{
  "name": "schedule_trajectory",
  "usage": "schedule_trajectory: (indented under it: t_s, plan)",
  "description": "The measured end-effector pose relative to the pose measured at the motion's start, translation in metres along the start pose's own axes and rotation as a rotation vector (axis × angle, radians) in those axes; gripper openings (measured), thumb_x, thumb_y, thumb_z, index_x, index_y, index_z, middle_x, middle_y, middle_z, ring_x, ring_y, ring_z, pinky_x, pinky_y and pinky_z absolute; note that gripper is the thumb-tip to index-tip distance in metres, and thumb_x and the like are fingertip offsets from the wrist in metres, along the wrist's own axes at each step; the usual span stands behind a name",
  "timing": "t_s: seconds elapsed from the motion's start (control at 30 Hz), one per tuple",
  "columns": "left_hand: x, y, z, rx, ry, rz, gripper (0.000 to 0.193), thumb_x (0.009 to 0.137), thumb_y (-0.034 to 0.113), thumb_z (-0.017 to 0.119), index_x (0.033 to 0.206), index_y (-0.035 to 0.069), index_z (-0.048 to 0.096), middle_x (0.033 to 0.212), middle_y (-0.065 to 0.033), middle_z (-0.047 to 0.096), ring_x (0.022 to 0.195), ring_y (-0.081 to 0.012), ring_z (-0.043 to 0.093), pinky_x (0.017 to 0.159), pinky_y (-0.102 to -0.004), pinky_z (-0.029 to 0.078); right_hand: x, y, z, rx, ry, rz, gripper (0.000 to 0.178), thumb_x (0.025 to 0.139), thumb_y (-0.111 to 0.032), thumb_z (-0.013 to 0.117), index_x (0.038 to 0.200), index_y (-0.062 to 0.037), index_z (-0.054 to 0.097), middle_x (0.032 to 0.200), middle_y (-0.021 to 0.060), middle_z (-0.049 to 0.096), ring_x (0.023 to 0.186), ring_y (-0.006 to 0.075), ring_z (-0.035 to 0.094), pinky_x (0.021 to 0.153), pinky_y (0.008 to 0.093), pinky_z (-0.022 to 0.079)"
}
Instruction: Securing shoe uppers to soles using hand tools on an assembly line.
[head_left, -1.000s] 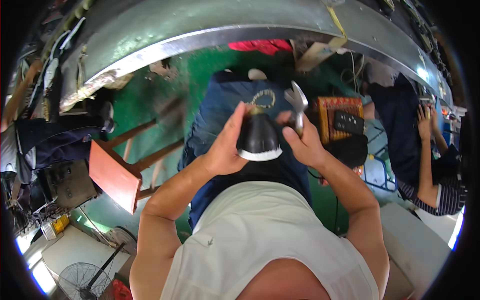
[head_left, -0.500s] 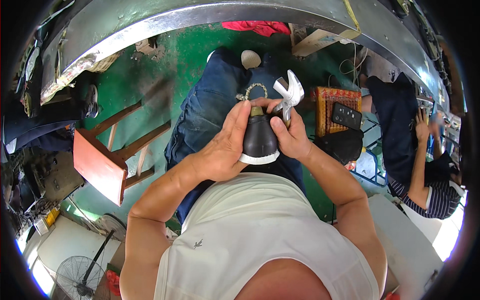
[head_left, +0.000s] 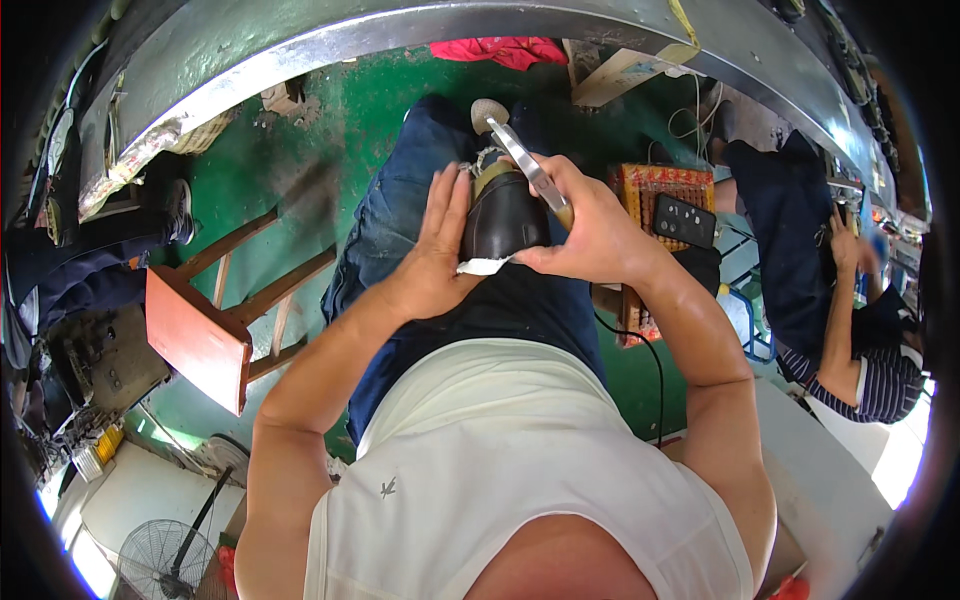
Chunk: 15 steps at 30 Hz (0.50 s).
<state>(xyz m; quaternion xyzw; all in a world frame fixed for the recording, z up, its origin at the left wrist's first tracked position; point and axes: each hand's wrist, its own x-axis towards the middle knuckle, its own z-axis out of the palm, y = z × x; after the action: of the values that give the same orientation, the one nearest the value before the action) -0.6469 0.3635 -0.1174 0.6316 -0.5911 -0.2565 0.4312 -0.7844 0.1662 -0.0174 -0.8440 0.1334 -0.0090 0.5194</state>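
A black leather shoe upper [head_left: 506, 220], pulled over a form, sits above my lap with its toe toward me. White lining [head_left: 484, 266] sticks out along its near edge, and a greenish-tan part shows at the far end. My left hand [head_left: 436, 245] lies against the shoe's left side, fingers stretched out and nearly straight. On the other side my right hand [head_left: 596, 222] closes round silver metal pincers [head_left: 530, 165], seen nearly edge-on and tilted over the upper. The thumb of that hand reaches to the lining's edge.
A metal-edged bench [head_left: 400, 25] curves across the far side. Left stands a reddish wooden stool [head_left: 200, 335]; right, a beaded seat [head_left: 640, 190] bears a black phone [head_left: 684, 221]. Another person [head_left: 845, 340] works at far right. A fan [head_left: 165, 555] stands lower left.
The pincers have swung left over the shoe and turned edge-on. My right hand has come round toward the shoe's near edge. My left fingers have straightened along its side.
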Motion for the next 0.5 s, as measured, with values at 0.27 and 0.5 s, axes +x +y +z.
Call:
schedule_trajectory:
  t_s: [0.27, 0.5]
  plan:
    - [0.018, 0.016, -0.011, -0.352, 0.192, -0.422, 0.055, 0.102, 0.03, 0.061, 0.145, -0.002, 0.047, 0.137, -0.0153, 0.057, 0.12, -0.0193, 0.056, 0.104, -0.0308, 0.045, 0.009, 0.045, 0.022, 0.181, 0.342, 0.097, 0.071, 0.072, -0.029, 0.09, 0.123, 0.0017, 0.052, 0.108, 0.0177, 0.067, 0.1, 0.0273, 0.067, 0.09, 0.0394, 0.052]
    - [0.002, -0.008, 0.005, -0.67, 0.055, -0.87, 0.029, 0.1, 0.019, 0.053, 0.117, -0.002, 0.065, 0.111, -0.0078, 0.067, 0.091, -0.0128, 0.063, 0.083, -0.0279, 0.052, -0.035, 0.079, 0.085, 0.705, 0.277, 0.497, 0.043, 0.08, -0.007, 0.072, 0.116, 0.0039, 0.051, 0.09, 0.0092, 0.061, 0.072, 0.0135, 0.063, 0.058, 0.03, 0.053]
